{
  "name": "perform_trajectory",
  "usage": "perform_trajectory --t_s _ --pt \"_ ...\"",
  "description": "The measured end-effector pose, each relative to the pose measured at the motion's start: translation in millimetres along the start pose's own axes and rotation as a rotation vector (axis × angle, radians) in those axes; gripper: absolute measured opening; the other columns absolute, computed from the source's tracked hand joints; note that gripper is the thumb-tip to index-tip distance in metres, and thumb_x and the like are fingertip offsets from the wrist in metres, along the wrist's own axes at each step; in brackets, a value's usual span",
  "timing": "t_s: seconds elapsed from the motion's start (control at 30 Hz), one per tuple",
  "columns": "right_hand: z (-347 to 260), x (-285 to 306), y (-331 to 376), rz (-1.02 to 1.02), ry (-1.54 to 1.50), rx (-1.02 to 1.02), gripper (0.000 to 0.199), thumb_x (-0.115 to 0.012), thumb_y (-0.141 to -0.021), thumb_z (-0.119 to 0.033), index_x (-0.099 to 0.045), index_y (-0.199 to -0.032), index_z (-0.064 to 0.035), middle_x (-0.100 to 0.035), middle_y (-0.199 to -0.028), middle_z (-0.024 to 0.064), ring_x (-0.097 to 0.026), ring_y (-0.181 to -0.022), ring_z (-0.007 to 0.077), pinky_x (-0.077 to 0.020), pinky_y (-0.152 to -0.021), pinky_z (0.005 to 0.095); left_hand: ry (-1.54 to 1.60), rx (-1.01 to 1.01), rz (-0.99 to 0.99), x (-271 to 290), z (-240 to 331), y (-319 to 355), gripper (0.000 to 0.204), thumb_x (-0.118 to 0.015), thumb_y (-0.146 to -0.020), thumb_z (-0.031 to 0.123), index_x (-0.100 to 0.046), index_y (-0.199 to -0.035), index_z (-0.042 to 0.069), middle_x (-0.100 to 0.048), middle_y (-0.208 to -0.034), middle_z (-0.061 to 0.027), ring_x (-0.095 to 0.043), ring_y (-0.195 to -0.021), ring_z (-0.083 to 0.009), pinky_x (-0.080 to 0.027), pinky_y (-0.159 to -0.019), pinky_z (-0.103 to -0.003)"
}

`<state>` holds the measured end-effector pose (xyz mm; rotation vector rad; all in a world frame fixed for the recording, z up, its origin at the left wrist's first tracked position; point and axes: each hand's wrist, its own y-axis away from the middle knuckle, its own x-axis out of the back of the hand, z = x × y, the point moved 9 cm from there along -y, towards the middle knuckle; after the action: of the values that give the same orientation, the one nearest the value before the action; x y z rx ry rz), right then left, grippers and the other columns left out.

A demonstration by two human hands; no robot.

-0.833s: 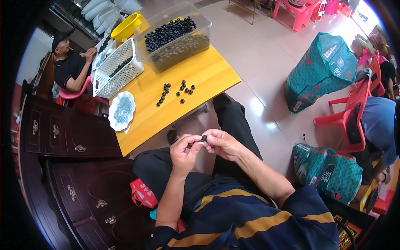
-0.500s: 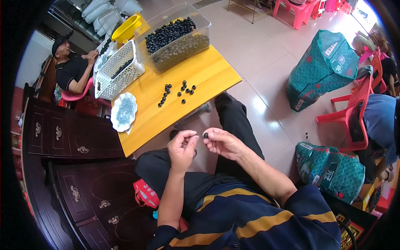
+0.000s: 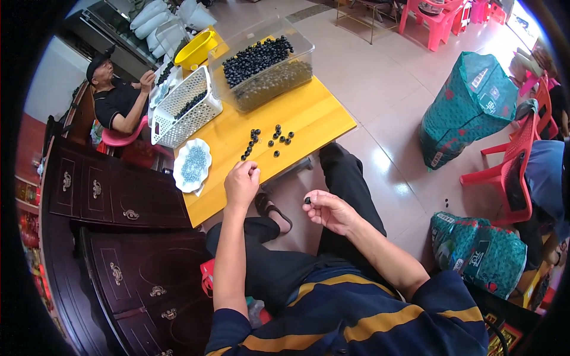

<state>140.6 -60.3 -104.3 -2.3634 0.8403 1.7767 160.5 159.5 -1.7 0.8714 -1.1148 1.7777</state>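
My right hand (image 3: 328, 210) is raised over my lap and pinches a small black round piece (image 3: 307, 200) at its fingertips. My left hand (image 3: 241, 183) hovers at the near edge of the yellow table (image 3: 309, 113) with its fingers curled; whether it holds something I cannot tell. Just beyond it, several small black round pieces (image 3: 267, 141) lie scattered on the table. A white scalloped dish (image 3: 193, 164) holding small grey-blue parts sits left of that hand.
A clear bin (image 3: 261, 64) full of black pieces, a white basket (image 3: 183, 107) and a yellow bowl (image 3: 196, 48) stand farther back. Another person (image 3: 119, 98) sits at the table's far left. A dark wooden cabinet (image 3: 113, 196) is on my left; green sacks (image 3: 469, 107) and red chairs (image 3: 510, 160) stand on my right.
My hands were together over my lap on a small black piece. They have parted: the left moved up toward the table's near edge, the right stayed with the piece.
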Motion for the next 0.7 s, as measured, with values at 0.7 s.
perform_trajectory --t_s 0.7 --pt "-7 7 1 0.190 0.286 0.147 0.019 -0.066 -0.094 -0.023 -0.064 -0.105 -0.0073 -0.067 -0.087 0.0007 -0.059 -0.073 0.0073 -0.0483 -0.069 0.0221 0.592 0.067 -0.118 -16 110 76 0.052 -0.064 -0.078 -0.005 -0.057 -0.129 0.004 -0.061 -0.085 -0.0081 -0.060 -0.067 -0.0162 -0.053 -0.064 -0.029"
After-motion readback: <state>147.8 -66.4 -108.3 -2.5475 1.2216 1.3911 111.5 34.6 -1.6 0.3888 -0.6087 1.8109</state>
